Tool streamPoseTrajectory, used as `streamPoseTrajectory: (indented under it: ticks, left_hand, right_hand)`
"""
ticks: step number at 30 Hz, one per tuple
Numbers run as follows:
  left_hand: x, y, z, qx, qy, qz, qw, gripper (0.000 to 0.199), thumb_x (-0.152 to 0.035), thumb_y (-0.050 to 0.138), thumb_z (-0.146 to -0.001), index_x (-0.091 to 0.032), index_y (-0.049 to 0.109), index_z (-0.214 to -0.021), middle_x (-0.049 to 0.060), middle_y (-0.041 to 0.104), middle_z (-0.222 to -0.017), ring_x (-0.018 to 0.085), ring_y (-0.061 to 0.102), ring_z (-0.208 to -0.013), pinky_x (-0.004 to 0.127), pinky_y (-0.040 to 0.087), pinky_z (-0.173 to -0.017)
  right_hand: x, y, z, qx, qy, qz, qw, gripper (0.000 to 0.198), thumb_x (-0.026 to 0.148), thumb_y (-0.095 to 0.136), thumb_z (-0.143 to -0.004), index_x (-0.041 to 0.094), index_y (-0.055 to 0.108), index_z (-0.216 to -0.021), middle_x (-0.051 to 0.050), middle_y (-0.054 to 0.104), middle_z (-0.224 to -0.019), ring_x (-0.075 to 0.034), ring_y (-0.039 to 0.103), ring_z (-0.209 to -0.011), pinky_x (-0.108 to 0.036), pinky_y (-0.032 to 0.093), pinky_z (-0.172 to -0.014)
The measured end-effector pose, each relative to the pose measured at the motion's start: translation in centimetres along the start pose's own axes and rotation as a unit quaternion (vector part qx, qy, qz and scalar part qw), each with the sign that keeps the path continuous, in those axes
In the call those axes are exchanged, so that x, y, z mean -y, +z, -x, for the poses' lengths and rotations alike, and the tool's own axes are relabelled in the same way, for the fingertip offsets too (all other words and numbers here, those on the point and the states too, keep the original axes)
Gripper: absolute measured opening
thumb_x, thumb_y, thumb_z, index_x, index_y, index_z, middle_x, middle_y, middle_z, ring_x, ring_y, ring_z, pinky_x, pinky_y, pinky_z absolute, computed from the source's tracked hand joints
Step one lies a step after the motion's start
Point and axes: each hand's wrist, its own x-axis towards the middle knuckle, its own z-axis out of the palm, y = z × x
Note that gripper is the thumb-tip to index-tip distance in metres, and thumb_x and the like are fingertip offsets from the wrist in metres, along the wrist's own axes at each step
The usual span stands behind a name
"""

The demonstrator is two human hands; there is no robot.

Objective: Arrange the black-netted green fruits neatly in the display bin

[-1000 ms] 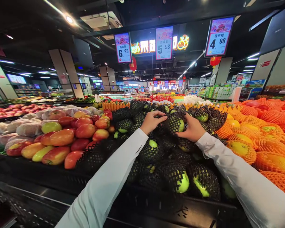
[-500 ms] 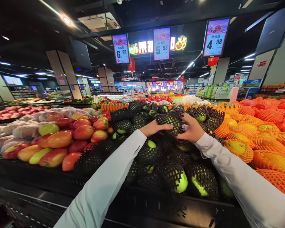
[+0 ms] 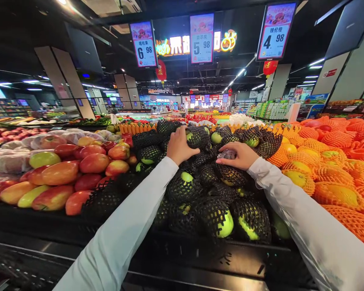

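At the centre of the frame, the left hand [image 3: 178, 146] closes its grip around a green apple in black foam netting [image 3: 195, 137] near the top of the heap. Just to its right, the right hand [image 3: 239, 156] rests palm down, fingers loose, on a crumpled clear wrapper [image 3: 227, 154] lying on the netted apples [image 3: 212, 194]. Red-yellow mangoes [image 3: 60, 173] fill the left of the counter, orange-netted fruit [image 3: 336, 169] the right. 3 price signs [image 3: 201, 38] hang above.

mangoes [image 3: 79, 169] left, netted apples [image 3: 215, 218] centre, oranges [image 3: 336, 194] right
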Motion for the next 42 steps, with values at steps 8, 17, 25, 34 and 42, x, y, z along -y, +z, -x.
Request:
streamPoseTrajectory:
  ticks: [8, 17, 25, 34, 42]
  left_hand:
    - [1.0, -0.5, 1.0, 0.241, 0.016, -0.204, 0.949, 0.083, -0.034, 0.069, -0.065, -0.018, 0.039, -0.14, 0.015, 0.05, -0.135, 0.037, 0.043, -0.123, 0.053, 0.038, -0.103]
    - [0.3, -6.5, 3.8, 0.139, 0.013, -0.159, 0.977, 0.063, -0.043, 0.05, -0.085, -0.02, 0.038, -0.142, 0.005, 0.04, -0.147, 0.028, 0.029, -0.137, 0.047, 0.029, -0.118]
    - [-3.5, -17.9, 12.0, 0.122, -0.239, -0.233, 0.935, 0.068, -0.046, 0.044, -0.085, -0.009, 0.039, -0.142, 0.02, 0.022, -0.152, 0.039, 0.017, -0.141, 0.06, 0.026, -0.114]
    - [0.2, -23.8, 15.1, 0.16, -0.333, -0.266, 0.89, 0.065, -0.051, 0.038, -0.087, -0.015, 0.044, -0.139, 0.017, 0.009, -0.157, 0.041, 0.009, -0.144, 0.064, 0.025, -0.112]
    - [12.9, -28.8, 15.6, 0.244, -0.251, -0.212, 0.912, 0.06, -0.047, 0.039, -0.086, -0.013, 0.049, -0.135, 0.016, 0.002, -0.157, 0.04, 0.004, -0.146, 0.062, 0.023, -0.114]
  right_hand:
    - [1.4, 0.3, 1.3, 0.062, 0.053, 0.003, 0.997, 0.044, 0.064, 0.065, -0.074, 0.025, 0.071, -0.095, -0.005, 0.068, -0.114, -0.032, 0.048, -0.123, -0.054, 0.036, -0.102]
    - [2.6, 0.6, 2.2, 0.199, 0.123, -0.045, 0.971, 0.071, 0.076, 0.06, -0.068, 0.024, 0.061, -0.117, -0.005, 0.044, -0.145, -0.034, 0.006, -0.146, -0.058, -0.001, -0.116]
    - [3.7, -0.4, 1.9, 0.244, 0.168, -0.027, 0.955, 0.075, 0.069, 0.058, -0.074, 0.022, 0.053, -0.132, -0.004, 0.03, -0.155, -0.033, 0.002, -0.147, -0.055, 0.002, -0.117]
    - [3.2, 0.2, 3.1, 0.204, 0.152, 0.009, 0.967, 0.066, 0.065, 0.057, -0.078, 0.025, 0.053, -0.132, -0.001, 0.033, -0.154, -0.032, 0.006, -0.147, -0.055, 0.006, -0.116]
    - [6.4, -1.0, 0.3, 0.128, 0.198, 0.067, 0.969, 0.065, 0.062, 0.057, -0.082, 0.02, 0.054, -0.131, -0.007, 0.051, -0.14, -0.029, 0.032, -0.138, -0.047, 0.021, -0.112]
